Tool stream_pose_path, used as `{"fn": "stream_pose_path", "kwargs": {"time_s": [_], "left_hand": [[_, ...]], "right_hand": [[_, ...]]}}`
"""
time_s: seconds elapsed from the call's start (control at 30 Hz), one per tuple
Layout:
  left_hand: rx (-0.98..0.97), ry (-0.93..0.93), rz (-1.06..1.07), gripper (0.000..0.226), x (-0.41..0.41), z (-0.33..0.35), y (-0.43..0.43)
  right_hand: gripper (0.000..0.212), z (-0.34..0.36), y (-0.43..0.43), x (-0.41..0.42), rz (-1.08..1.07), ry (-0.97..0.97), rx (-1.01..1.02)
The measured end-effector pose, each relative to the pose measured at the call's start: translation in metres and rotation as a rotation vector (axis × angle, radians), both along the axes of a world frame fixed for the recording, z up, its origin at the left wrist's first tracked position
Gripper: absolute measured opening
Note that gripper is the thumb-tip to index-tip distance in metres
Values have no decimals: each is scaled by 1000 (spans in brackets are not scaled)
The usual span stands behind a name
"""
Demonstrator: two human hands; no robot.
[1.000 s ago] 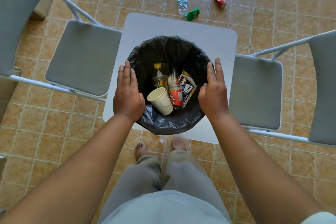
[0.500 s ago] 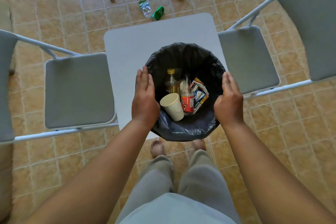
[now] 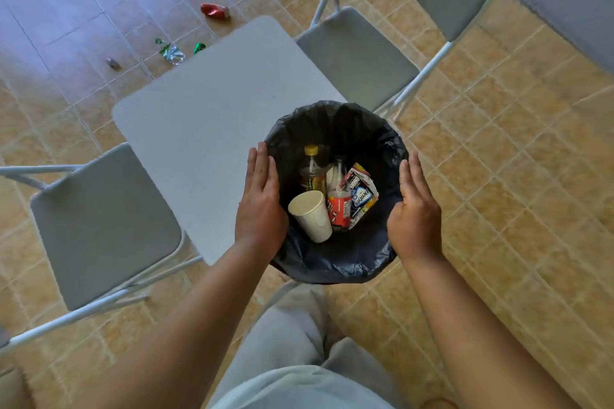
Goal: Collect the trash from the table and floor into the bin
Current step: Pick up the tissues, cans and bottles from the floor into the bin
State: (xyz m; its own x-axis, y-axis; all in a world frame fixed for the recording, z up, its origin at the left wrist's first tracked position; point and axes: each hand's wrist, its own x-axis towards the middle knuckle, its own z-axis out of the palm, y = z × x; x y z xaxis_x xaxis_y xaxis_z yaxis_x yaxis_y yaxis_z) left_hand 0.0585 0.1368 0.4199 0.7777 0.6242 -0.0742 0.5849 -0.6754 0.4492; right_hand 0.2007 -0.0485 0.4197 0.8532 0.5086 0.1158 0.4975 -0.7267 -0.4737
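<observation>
A bin lined with a black bag (image 3: 335, 111) sits between my palms, over the near right corner of the grey table (image 3: 212, 103) and partly past its edge. My left hand (image 3: 260, 206) presses flat on its left side, and my right hand (image 3: 415, 212) on its right side. Inside lie a white paper cup (image 3: 312, 216), a tea bottle with a yellow cap (image 3: 312, 169), a red-labelled bottle (image 3: 339, 206) and a crumpled carton (image 3: 362, 192). On the floor beyond the table lie a crushed red can (image 3: 214, 10), a clear crushed bottle (image 3: 171, 51), a green can (image 3: 198, 48) and a small grey scrap (image 3: 113, 63).
A grey folding chair (image 3: 99, 219) stands at the table's left, and another chair (image 3: 358, 53) at its far right, close to the bin. Tiled floor lies all around. My legs are below the bin.
The bin, held between both hands, has shifted from the middle of the table's near side to its right corner and past the edge. The view has swung, so the floor trash now appears upper left.
</observation>
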Motion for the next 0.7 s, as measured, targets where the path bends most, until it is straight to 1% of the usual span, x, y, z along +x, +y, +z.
{"fn": "stream_pose_path", "kwargs": {"time_s": [0.17,0.3,0.5,0.6,0.7], "left_hand": [[11,8,-125,77,-20,-7,-84],[-51,18,-216,80,-43,-42,-143],[-146,154,-442,88,-71,-137,-196],[-145,216,-532,89,-78,-196,-202],[-167,232,-602,92,-77,-255,-204]], "right_hand": [[65,-8,-98,-42,-115,17,2],[64,-31,-168,-80,-201,61,-51],[65,-111,-236,-137,-387,213,-124],[67,-165,-246,-162,-475,267,-149],[68,-223,-250,-178,-561,277,-147]]}}
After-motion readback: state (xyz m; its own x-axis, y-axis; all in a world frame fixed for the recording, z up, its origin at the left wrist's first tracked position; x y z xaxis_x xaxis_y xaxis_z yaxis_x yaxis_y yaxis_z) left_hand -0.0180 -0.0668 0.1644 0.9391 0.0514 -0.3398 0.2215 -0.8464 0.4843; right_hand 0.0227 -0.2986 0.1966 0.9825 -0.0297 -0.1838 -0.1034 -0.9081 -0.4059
